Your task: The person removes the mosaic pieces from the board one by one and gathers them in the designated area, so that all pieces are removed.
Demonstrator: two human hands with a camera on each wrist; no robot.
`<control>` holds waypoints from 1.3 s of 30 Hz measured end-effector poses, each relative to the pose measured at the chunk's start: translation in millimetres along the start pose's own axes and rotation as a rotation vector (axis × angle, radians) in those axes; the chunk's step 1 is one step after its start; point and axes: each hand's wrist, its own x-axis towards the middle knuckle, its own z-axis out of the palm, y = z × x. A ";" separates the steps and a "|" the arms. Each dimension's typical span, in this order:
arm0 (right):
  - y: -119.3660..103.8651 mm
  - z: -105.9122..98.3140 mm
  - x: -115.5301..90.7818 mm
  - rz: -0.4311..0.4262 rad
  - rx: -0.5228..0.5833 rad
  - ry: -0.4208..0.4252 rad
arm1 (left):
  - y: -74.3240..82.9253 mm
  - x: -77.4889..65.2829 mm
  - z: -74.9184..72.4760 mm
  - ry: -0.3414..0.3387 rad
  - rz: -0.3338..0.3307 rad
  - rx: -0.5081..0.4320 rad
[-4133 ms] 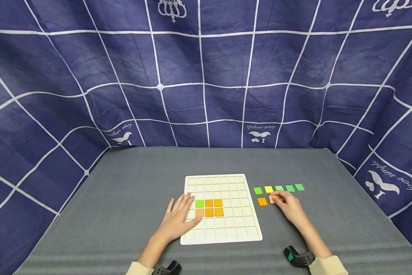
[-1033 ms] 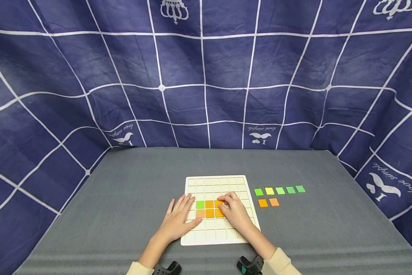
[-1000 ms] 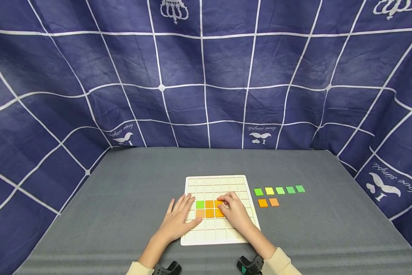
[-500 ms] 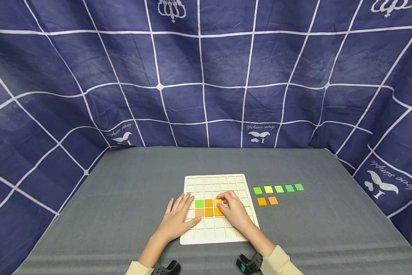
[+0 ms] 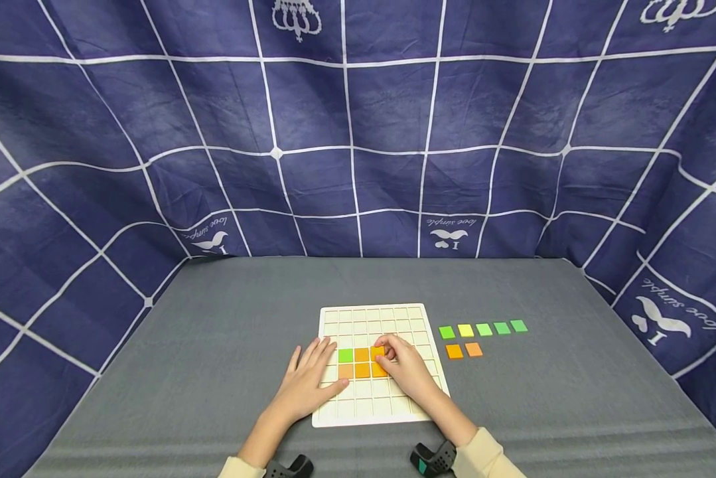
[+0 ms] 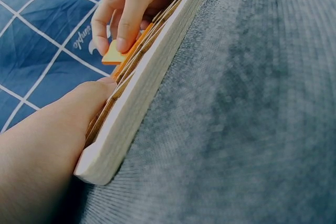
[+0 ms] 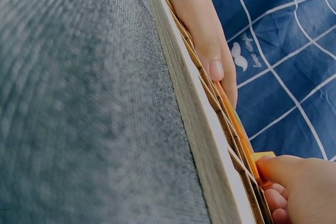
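At the lower centre of the head view, a cream gridded board (image 5: 363,390) lies flat on a desk (image 5: 244,299) covered in grey cloth. The left hand (image 5: 311,378) is spread over the board's left side, palm down, its fingers fairly straight; its thumb lies just beside a peach tile (image 5: 346,372).

The right hand (image 5: 404,364) pinches an orange tile (image 5: 377,352) between thumb and fingers, at the right end of the upper row on the board. In the left wrist view this pinched tile appears in the upper left, tilted and standing proud of the board's surface. Whether any edge of it touches the cell beneath cannot be told.

Left of it in that row are a bright green tile (image 5: 346,356) and a second orange tile (image 5: 361,355). The row below holds the peach tile and two more orange tiles (image 5: 362,370), the right-hand one partly covered by the right hand.

Right of the board, loose on the cloth, a line of five runs green (image 5: 446,332), yellow (image 5: 465,330) and three more green tiles (image 5: 501,328). Nearer the bottom of the frame lie a loose orange tile (image 5: 454,351) and a light orange tile (image 5: 474,349).

Black wristbands (image 5: 432,458) and cream sleeves (image 5: 488,455) show at the bottom edge. A blue backdrop (image 5: 310,99) with white lines fills the upper frame.
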 end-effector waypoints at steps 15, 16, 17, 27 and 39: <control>-1.1 0.3 -0.6 -0.018 0.011 0.045 | 0.6 0.5 -1.4 -0.001 -0.004 0.001; -1.7 -0.4 -0.4 -0.003 0.024 0.050 | 0.6 0.5 -1.5 -0.004 -0.004 -0.001; -2.4 -1.2 -0.1 0.011 0.036 0.057 | 0.7 0.5 -1.6 -0.005 -0.004 -0.002; -5.6 -17.6 3.9 0.088 0.104 0.096 | 0.1 -0.5 -0.4 -0.001 0.003 -0.006; 14.1 -62.1 -0.2 0.151 0.064 0.146 | -1.0 0.0 0.4 0.003 0.009 -0.006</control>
